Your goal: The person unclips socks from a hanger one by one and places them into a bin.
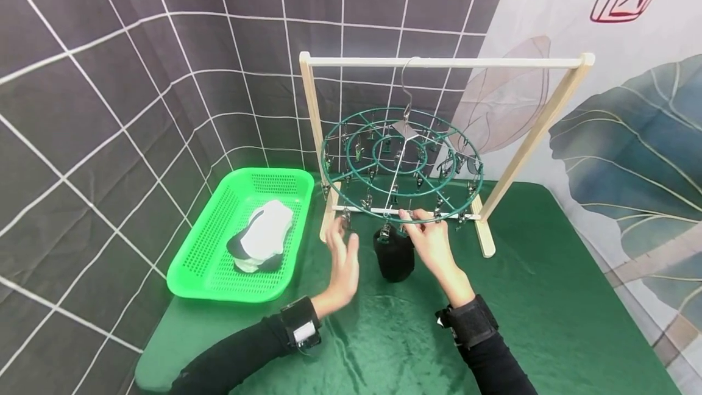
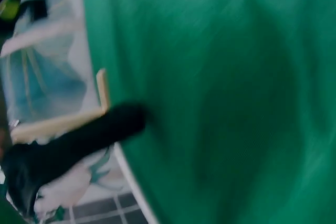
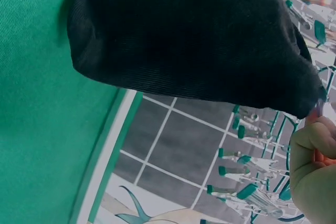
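A black sock (image 1: 394,256) hangs by its opening from clips at the front of a round green drying hanger (image 1: 351,197). My right hand (image 1: 436,245) is at the hanger's front rim, thumb and fingers pinching the sock's top corner; in the right wrist view the curled fingers (image 3: 315,153) meet that corner of the sock (image 3: 194,40). Left of the sock, apart from it, my left hand (image 1: 342,267) is raised with fingers extended, near a metal clip (image 1: 346,218). The left wrist view, blurred, shows the sock (image 2: 79,140) dangling, with that hand out of frame.
The hanger's hook sits on the top bar (image 1: 444,63) of a wooden stand. To the left, a bright green basket (image 1: 189,273) holds white and dark folded fabric pieces (image 1: 267,233). Green cloth (image 1: 548,297) covers the table; a grid-patterned curtain (image 1: 247,47) hangs behind.
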`<state>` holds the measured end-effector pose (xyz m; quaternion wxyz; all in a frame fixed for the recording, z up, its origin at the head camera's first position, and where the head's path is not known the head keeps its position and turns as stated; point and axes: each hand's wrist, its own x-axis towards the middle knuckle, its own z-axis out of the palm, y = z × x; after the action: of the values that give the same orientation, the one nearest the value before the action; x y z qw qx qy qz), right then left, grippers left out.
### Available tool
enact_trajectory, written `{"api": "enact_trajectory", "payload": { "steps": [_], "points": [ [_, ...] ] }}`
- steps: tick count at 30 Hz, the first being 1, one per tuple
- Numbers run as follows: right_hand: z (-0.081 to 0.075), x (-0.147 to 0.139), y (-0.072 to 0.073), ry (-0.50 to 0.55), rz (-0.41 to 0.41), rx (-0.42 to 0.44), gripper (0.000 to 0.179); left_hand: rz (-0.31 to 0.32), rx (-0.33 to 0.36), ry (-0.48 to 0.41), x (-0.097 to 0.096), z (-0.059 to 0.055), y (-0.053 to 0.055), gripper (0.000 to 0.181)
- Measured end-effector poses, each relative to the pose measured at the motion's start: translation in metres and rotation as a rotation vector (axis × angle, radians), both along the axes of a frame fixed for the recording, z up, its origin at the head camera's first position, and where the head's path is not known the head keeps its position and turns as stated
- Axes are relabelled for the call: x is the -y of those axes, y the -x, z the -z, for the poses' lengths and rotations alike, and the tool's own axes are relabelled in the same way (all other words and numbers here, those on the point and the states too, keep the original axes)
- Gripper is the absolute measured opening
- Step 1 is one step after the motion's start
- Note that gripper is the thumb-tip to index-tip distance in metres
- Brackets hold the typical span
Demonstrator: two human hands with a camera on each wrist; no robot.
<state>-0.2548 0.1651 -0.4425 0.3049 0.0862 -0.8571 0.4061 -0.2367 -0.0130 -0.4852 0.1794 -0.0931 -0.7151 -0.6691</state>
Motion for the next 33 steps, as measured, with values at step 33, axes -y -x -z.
{"api": "enact_trajectory", "payload": {
  "steps": [33],
  "points": [
    [0.014,0.0,0.006,0.075,0.059,-0.147,0.043,0.295,0.161,0.127,-0.017,-0.018,0.002,0.025]
  ]
}}
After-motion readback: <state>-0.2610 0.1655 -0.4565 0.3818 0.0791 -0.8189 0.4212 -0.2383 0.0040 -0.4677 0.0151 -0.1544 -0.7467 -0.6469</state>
